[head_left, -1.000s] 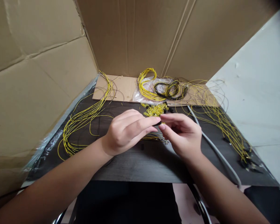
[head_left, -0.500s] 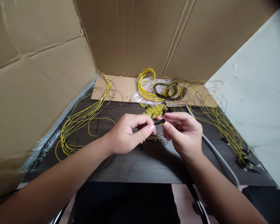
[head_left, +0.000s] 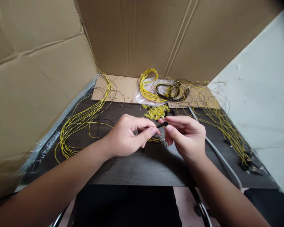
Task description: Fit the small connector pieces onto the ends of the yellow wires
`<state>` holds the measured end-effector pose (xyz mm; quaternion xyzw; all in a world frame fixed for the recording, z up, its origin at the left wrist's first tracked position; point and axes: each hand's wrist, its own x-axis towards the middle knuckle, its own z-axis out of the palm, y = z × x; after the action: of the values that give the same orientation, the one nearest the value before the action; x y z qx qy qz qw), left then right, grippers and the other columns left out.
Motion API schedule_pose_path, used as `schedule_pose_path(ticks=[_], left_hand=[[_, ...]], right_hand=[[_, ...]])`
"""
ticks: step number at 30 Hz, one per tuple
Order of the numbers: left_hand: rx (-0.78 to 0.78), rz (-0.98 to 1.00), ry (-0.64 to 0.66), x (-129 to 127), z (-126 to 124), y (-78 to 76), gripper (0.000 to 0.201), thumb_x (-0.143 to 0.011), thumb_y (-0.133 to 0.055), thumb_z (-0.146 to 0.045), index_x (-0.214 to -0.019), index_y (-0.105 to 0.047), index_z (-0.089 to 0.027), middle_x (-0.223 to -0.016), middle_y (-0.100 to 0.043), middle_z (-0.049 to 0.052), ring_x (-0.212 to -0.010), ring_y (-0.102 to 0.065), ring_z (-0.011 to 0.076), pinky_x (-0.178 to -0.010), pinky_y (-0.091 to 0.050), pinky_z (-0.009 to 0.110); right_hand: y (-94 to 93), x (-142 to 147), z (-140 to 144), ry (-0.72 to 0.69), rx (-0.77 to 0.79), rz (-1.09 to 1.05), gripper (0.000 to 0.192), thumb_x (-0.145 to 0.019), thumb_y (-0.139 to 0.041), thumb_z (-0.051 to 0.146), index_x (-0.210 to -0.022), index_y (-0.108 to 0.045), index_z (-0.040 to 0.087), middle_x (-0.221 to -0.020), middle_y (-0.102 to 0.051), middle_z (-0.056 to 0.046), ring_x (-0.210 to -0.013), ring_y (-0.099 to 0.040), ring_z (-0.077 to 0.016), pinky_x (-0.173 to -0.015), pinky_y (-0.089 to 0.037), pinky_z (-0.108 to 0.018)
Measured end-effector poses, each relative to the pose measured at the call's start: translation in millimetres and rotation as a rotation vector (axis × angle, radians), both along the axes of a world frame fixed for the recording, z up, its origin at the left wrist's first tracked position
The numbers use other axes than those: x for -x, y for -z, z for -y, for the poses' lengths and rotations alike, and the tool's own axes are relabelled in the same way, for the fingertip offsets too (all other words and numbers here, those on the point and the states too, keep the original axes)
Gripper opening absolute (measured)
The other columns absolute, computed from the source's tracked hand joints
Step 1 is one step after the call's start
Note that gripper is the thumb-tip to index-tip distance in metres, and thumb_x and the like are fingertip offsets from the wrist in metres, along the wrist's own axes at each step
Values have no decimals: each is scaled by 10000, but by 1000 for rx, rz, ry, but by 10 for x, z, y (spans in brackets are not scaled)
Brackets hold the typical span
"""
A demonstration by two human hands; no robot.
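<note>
Between my hands is a small black part (head_left: 162,125), slim at the left and rounded at the right end; its exact kind is too small to make out. My left hand (head_left: 132,134) pinches its slim end between thumb and forefinger. The thumb and fingertips of my right hand (head_left: 186,132) close on the rounded end. Beneath the hands lie thin wires (head_left: 159,140) with metallic-looking tips, partly hidden. Just beyond the fingers is a pile of small clear-yellow pieces (head_left: 156,112), with small black pieces (head_left: 172,112) beside it.
A bundle of long yellow wires (head_left: 69,134) curves across the table's left. Coiled yellow and black wires (head_left: 172,91) rest on a plastic bag (head_left: 138,97) at the back. More wires with black ends (head_left: 247,160) spread at right, past a grey cable (head_left: 223,160). Cardboard (head_left: 142,37) walls the back.
The black part has turned slightly in my fingertips, its rounded end now a little lower. Both hands stay almost in place.
</note>
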<state>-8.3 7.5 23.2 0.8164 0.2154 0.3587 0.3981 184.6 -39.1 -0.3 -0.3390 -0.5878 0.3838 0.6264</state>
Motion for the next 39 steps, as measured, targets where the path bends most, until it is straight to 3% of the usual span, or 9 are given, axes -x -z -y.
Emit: schedule_pose_path(ticks=[8,12,18,27,30,35,39], left_hand=[[-32,-17,-19,22,3,-23,179,-896,-583,-164,-796,-724,-115,-491,-577,-40,-437,-499,37,-473,-377,142],[98,-44,16,26,16,-22,211,-934,-550,-190,-828,-720,-124,-503,-630,-28,-416,-547,49,-449,-407,134],[295,-77,27,-5,13,-30,317,-958,-529,-236,-696,-673,-129,-573,-693,12,-460,-637,90,-478,-499,157],[359,-116,33,-12,10,-40,354,-957,-544,-259,-646,-655,-129,-568,-684,13,-458,-636,87,-461,-487,147],[368,-117,36,-15,6,-40,361,-961,-540,-264,-648,-658,-126,-570,-682,14,-459,-637,83,-459,-486,142],[327,-91,46,-11,40,-50,337,-965,-541,-264,-704,-691,-113,-586,-689,18,-459,-641,81,-458,-486,141],[299,-60,4,-12,61,-34,269,-963,-547,-268,-843,-729,-110,-573,-684,10,-445,-642,90,-445,-496,146]], right_hand=[[25,-24,11,16,-38,117,336,-866,-671,75,-1086,-735,320,-1051,-757,-2,-478,-627,-62,-423,-523,-206],[31,-52,0,69,-86,183,354,-859,-669,58,-1102,-731,309,-1045,-758,-5,-481,-632,-71,-440,-542,-227],[0,-111,-16,158,-214,336,426,-827,-679,9,-1122,-723,313,-1001,-768,20,-472,-614,-53,-440,-533,-201],[-14,-138,-20,176,-270,424,441,-811,-683,-5,-1133,-715,295,-998,-770,22,-448,-587,-43,-465,-564,-194],[-6,-157,-23,182,-289,456,449,-813,-680,0,-1147,-710,299,-1037,-764,21,-499,-640,-61,-509,-595,-200],[-20,-188,-33,236,-389,587,469,-792,-706,-4,-1156,-702,293,-1054,-760,35,-765,-748,-115,-736,-650,-227],[-37,-199,-17,274,-459,625,474,-779,-726,-4,-1154,-698,283,-1040,-764,33,-817,-748,-115,-752,-644,-214]])
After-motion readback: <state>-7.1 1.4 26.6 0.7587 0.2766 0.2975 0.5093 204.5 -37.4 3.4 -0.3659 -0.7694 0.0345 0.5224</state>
